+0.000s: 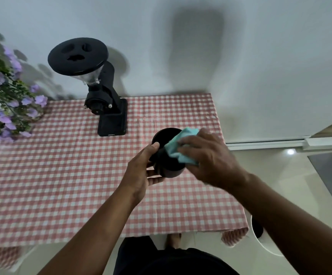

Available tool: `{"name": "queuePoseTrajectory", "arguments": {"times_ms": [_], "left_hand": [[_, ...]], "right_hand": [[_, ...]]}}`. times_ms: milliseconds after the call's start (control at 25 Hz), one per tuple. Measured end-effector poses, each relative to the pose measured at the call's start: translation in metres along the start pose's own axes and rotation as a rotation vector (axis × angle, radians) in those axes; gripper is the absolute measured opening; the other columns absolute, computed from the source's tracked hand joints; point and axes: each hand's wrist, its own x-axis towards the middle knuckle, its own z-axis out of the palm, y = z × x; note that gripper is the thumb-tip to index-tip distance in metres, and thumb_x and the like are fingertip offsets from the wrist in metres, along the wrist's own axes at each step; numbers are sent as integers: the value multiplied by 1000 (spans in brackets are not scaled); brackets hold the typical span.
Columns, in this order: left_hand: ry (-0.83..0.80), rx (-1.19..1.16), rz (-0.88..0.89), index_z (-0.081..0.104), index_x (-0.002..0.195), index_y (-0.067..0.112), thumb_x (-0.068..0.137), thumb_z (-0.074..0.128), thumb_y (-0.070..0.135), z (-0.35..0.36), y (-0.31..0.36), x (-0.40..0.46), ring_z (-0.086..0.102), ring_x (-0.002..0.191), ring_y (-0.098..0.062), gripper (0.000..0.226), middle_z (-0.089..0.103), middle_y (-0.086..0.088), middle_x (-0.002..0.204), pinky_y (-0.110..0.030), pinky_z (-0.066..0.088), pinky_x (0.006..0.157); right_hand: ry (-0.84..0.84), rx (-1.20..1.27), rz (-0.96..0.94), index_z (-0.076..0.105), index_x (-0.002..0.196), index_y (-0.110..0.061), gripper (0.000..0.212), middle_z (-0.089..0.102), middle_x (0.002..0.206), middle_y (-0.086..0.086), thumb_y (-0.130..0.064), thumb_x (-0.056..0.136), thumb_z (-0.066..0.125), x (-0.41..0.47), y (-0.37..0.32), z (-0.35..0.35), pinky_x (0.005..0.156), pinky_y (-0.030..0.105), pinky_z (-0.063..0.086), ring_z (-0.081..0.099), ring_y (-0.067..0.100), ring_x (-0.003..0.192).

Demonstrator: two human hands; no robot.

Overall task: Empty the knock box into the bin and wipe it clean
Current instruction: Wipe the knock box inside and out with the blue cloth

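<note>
**Knock box in hand, cloth at rim**

Head view: the left hand (141, 171) is gripping the knock box (168, 153), thumb on its rim, fingers curling under the side. The box is a black, round, matte cylinder, tilting away, held above the checked tablecloth (61, 175). The right hand (207, 157) is closing around a teal cloth (179, 147), pressing it against the rim and outer wall. A black grinder (103, 96) is standing beyond, purple flowers (4, 100) far left, white bin (260, 237) on the floor to the right.

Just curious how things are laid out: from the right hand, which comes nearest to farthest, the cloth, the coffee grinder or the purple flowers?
1. Cloth, held in the right hand.
2. Coffee grinder, back left on the table.
3. Purple flowers, far left edge.
</note>
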Motion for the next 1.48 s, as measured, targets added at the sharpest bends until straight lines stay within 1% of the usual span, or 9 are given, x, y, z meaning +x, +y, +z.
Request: {"name": "queuePoseTrajectory", "arguments": {"times_ms": [80,160,280,600,760,920,1080,1280,1480], "left_hand": [[-29,30,-8,82,97,44,85,72,63,0,-1,-1,76,110,-32,25,74,-6,124,-49,66,90],[-86,94,10,81,105,43,81,72,68,1,1,1,77,110,-31,36,79,-1,120,-47,66,89],[-139,163,39,79,113,43,83,67,71,-1,8,3,77,109,-28,43,82,8,114,-46,66,88],[-207,239,36,77,115,45,80,70,71,-9,9,-1,78,107,-27,44,81,8,117,-44,67,87],[-105,185,-18,81,105,43,79,70,71,-24,15,-1,77,105,-29,40,80,-2,114,-41,66,81],[-136,205,-46,82,103,40,76,72,71,-25,15,1,78,102,-31,43,81,-4,108,-43,67,82],[-172,211,20,80,113,42,79,76,62,-24,13,1,78,101,-23,40,83,6,107,-37,65,80],[-123,216,157,74,133,33,88,84,32,-27,11,1,80,102,-17,46,84,1,114,-25,65,73],[-154,350,182,74,130,38,72,91,46,-28,21,9,81,99,-16,61,85,2,107,-25,65,72]], "right_hand": [[155,-23,108,81,108,-8,24,79,109,9,-15,85,80,13,22,-14,78,50,54,65,37,86],[193,-7,155,80,112,-6,30,79,108,9,-20,85,81,30,19,-16,81,49,53,64,34,89],[-40,113,61,78,122,-13,40,74,124,7,-39,92,76,40,2,-10,96,41,47,61,27,105],[-156,225,-93,81,114,-11,27,80,110,7,-17,88,82,66,8,-16,92,37,49,70,25,97],[-80,362,66,83,111,-13,24,77,120,6,-17,88,83,53,15,-19,94,41,53,68,24,106],[-187,408,124,84,107,-21,18,72,129,7,-21,94,72,52,17,-16,93,36,51,64,19,113],[-48,396,195,78,106,-15,20,78,108,4,-12,86,81,53,18,-5,88,42,58,71,21,97],[32,335,339,76,120,-14,33,79,107,8,-13,87,80,44,24,11,91,46,57,73,28,99],[84,141,47,77,112,-6,26,76,103,11,-18,89,80,47,16,14,82,39,57,71,29,93]]}}
